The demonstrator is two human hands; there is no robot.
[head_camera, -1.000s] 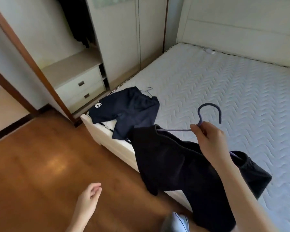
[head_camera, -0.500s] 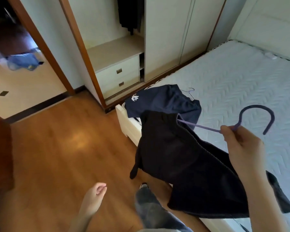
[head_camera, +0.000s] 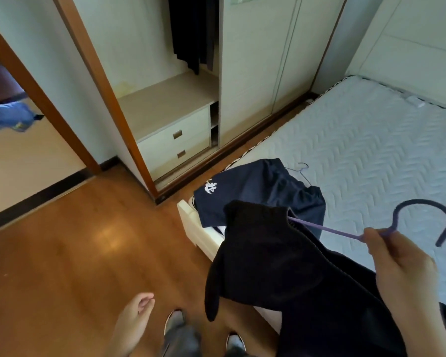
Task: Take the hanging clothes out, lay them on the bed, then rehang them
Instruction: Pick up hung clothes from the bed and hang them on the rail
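So the biggest thing in my feed is the bed [head_camera: 371, 155], bare quilted mattress filling the right side, and across from it at the top the wardrobe [head_camera: 180, 104] with its door slid open, a shelf and two drawers low down and some dark clothes [head_camera: 191, 29] hanging up at the rail. Wood floor everywhere else, doorway off to the left. On the near corner of the mattress there's a navy garment [head_camera: 255, 191] with a white logo lying flat, a thin wire hanger poking out beside it. Then the one I'm actually dealing with: a black garment [head_camera: 281, 266] on a purple hanger [head_camera: 422, 215], draped over the bed edge and hanging down toward my feet. My right hand [head_camera: 407, 274] is closed around the hanger at the neck just under the hook, and that's all it's got. My left hand [head_camera: 134, 320] is down low by my leg, fingers loosely curled, holding nothing. What matters for the next bit, I reckon: the hanger's long axis runs from my right hand out to the left and a bit away, roughly pointing at the open wardrobe, hook end sticking out right, away from the rail. Wardrobe is ahead and left, well apart from both hands. So I'd guess right hand carries, and the hook needs swinging round before it goes on the rail.
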